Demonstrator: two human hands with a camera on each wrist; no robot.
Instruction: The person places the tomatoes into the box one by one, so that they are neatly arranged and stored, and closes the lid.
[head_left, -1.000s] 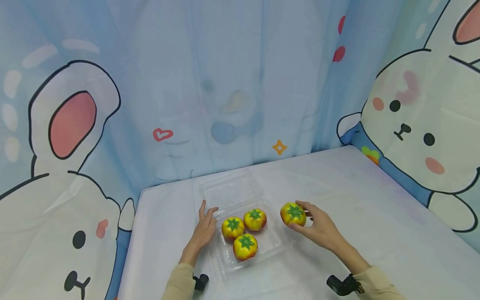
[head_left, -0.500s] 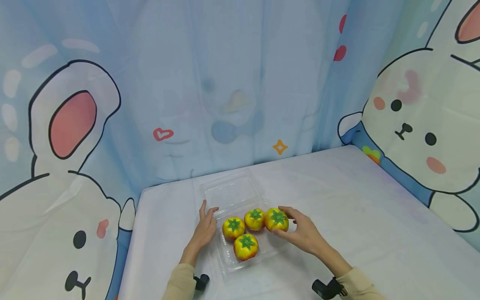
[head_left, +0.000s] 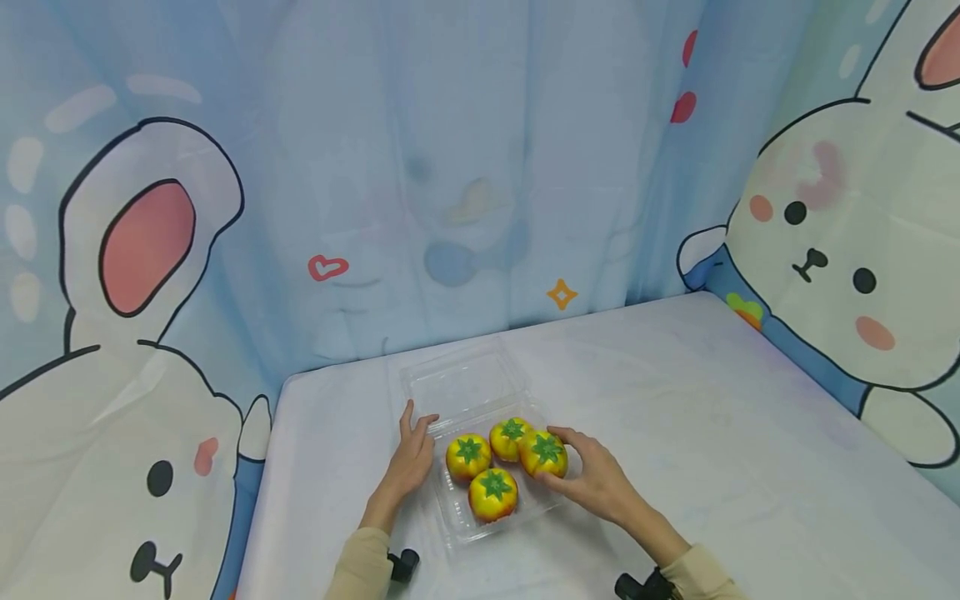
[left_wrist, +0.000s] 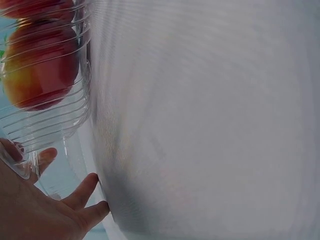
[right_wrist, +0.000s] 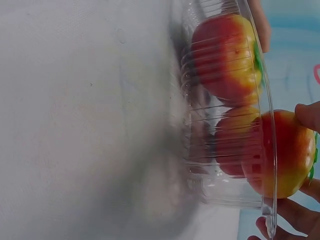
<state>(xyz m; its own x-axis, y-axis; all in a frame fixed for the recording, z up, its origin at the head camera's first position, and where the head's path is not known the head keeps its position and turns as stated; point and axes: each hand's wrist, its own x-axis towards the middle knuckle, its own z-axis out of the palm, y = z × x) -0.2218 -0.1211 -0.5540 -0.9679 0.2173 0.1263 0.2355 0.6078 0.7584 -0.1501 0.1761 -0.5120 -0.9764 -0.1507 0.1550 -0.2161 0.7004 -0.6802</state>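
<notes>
A transparent hinged plastic box [head_left: 468, 529] lies with its lid [head_left: 465, 379] folded back. In its base sit three yellow-red toy fruits with green star-shaped leaf tops: one at left [head_left: 468, 457], one at the back [head_left: 508, 437], one in front [head_left: 492, 495]. With thumb and fingers my right hand [head_left: 600, 479] grips a fourth toy fruit [head_left: 544, 453] over the base's right side, close against the back one. The right wrist view shows that held fruit [right_wrist: 285, 155] partly above the rim. My left hand [head_left: 411, 458] rests at the box's left edge, fingers spread near the hinge.
A white cloth covers the table [head_left: 675, 400]. Behind it hangs a light blue curtain [head_left: 450, 167] with printed rabbits at both sides. Dark wrist cameras sit on the left wrist [head_left: 403, 565] and right wrist [head_left: 647, 586].
My right hand has carried the held fruit leftward and slightly toward me, from beside the box to over its base. My left hand and the other fruits have stayed put.
</notes>
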